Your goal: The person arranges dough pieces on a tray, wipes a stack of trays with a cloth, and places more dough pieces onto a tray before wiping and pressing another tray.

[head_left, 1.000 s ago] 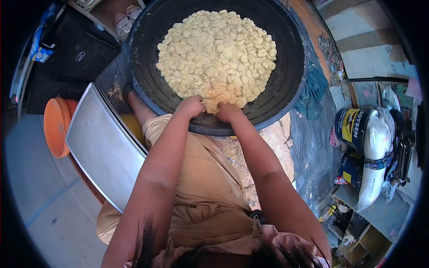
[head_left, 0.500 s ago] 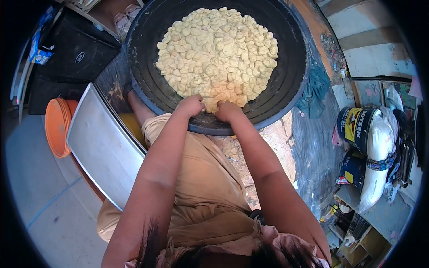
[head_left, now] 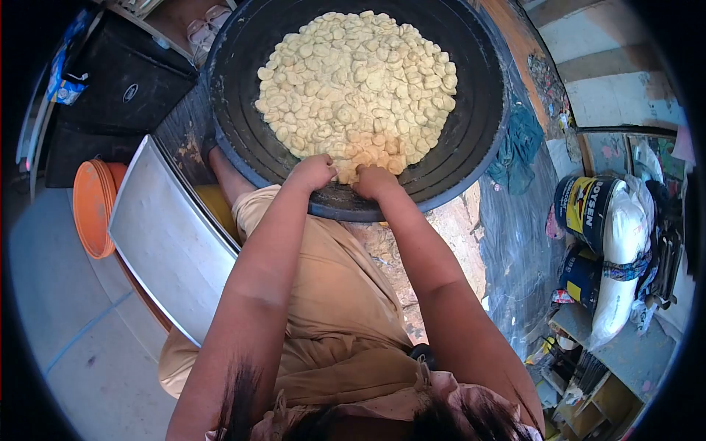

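A wide black basin (head_left: 243,132) holds a broad heap of pale yellow, flattened dough pieces (head_left: 360,81). The pieces nearest me look more orange. At the heap's near edge, just inside the basin's rim, my left hand (head_left: 312,173) has its fingers curled in against the dough. Close to its right, my right hand (head_left: 376,182) is closed too, fingertips tucked down among the near pieces. A small gap with dough in it separates the two hands. What the fingers pinch, if anything, is hidden by the hands.
A metal tray (head_left: 169,235) leans at my left, beside stacked orange plastic lids (head_left: 92,209). A black case (head_left: 125,92) stands behind them. Paint buckets (head_left: 585,209) and a white sack (head_left: 618,272) are on the right. A dark green cloth (head_left: 518,151) lies by the basin.
Both hands stay at the near edge of the heap, with barely any movement. The view has shifted very slightly.
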Demonstrator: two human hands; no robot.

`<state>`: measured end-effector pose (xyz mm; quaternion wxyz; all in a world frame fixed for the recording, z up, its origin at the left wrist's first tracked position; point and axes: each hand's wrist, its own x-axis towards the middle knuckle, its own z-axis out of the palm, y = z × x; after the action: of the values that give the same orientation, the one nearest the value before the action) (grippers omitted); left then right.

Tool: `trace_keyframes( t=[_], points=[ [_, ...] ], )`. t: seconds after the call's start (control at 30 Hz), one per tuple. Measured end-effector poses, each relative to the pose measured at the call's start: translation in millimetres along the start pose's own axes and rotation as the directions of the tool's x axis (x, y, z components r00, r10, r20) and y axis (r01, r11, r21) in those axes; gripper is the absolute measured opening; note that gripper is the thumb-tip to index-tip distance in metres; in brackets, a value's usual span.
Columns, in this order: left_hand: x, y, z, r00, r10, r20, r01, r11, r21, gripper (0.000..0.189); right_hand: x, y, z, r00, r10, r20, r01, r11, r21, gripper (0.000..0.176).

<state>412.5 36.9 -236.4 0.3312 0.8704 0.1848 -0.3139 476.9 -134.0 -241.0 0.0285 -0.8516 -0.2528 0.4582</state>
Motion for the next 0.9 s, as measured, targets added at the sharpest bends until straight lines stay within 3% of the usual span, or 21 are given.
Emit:
trace_keyframes(
  t=[0.9],
  points=[
    [4,-4,5,0.999,0.027,-0.033,-0.028,0.999,-0.022,0.047,-8,-7,-7,0.999,0.052,0.004,-0.052,0.999,-0.011,0.046]
  ],
)
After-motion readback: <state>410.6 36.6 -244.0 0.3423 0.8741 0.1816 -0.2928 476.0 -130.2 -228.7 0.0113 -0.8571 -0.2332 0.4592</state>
